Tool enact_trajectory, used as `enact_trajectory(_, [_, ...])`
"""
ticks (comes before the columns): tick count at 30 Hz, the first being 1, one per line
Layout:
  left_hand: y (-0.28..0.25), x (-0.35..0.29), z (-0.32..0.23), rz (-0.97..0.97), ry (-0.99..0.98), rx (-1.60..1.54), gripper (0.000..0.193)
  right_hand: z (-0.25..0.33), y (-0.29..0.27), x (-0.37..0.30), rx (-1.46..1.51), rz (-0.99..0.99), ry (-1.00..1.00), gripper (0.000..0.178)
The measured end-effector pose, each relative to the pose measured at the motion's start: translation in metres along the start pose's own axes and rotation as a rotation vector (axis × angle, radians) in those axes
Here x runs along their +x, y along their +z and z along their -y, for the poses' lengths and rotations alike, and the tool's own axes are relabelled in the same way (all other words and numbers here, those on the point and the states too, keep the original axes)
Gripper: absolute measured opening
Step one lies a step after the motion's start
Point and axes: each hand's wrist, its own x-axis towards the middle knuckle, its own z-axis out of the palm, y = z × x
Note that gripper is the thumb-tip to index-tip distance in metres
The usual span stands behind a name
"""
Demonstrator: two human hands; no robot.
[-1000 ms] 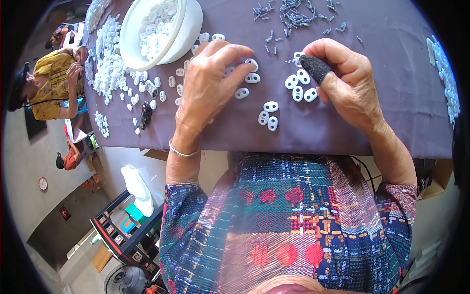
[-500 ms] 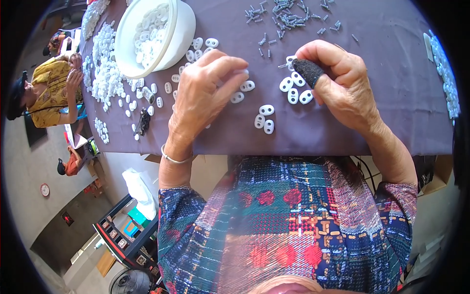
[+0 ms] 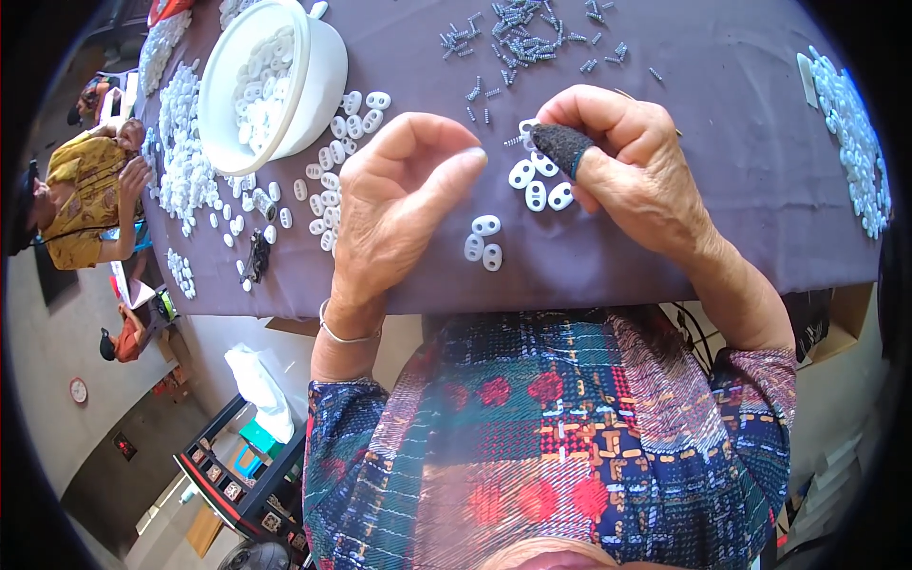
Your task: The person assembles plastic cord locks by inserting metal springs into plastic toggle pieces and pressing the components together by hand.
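My right hand (image 3: 632,157) wears a dark fabric finger cover (image 3: 562,147) on its thumb. Between this thumb and the fingers it pinches a white oval two-hole cord stopper (image 3: 527,126); a small metal spring (image 3: 513,142) sticks out beside it. Just below lie several loose cord stoppers (image 3: 536,196). My left hand (image 3: 404,204) hovers over the table with fingers curled, thumb and index tips slightly apart, and nothing visible between them. Three more cord stoppers (image 3: 491,256) rest between the hands. The table beneath the left palm is hidden.
A white tub (image 3: 328,81) of white pieces stands at the far left, with heaped white parts (image 3: 190,142) beside it. Loose springs (image 3: 522,38) lie at the far middle. Pale bluish pieces (image 3: 850,142) are piled at the right edge. A person in yellow (image 3: 85,195) works farther left.
The view has shifted, so the table's things appear further left. My left thumb and index tips look closer together. The right hand keeps its pinch on the cord stopper.
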Motion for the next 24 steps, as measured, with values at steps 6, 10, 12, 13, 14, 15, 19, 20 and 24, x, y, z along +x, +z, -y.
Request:
enact_trajectory(6, [0.007,0.001,-0.002,0.151,-0.249,-0.254,0.017,0.0,-0.001,0.001,-0.014,0.023,0.028,0.02])
enact_trajectory(10, [0.01,0.0,-0.002,0.123,-0.158,-0.148,0.015,0.001,0.0,0.001,-0.042,0.042,0.017,0.018])
enact_trajectory(12, [0.012,0.0,-0.002,0.093,-0.111,-0.119,0.014,0.001,0.002,0.001,-0.06,0.049,0.015,0.018])
enact_trajectory(13, [0.013,0.0,-0.003,0.062,-0.118,-0.13,0.013,0.0,0.003,0.001,-0.045,0.043,0.013,0.018])
enact_trajectory(14, [0.014,0.001,-0.003,0.03,-0.125,-0.142,0.012,0.0,0.004,0.0,-0.029,0.038,0.012,0.018])
enact_trajectory(15, [0.014,0.001,-0.002,0.028,-0.124,-0.142,0.012,0.001,0.005,0.0,-0.029,0.039,0.011,0.018])
enact_trajectory(19, [0.015,0.0,0.001,0.019,-0.037,-0.045,0.01,0.001,0.005,-0.001,-0.016,0.052,0.022,0.018])
enact_trajectory(20, [0.016,0.0,0.001,0.017,-0.002,0.002,0.01,0.001,0.004,-0.001,-0.015,0.046,0.017,0.018])
enact_trajectory(24, [0.015,0.004,0.008,0.011,0.12,0.079,0.006,0.002,0.003,-0.001,-0.049,0.012,0.031,0.019])
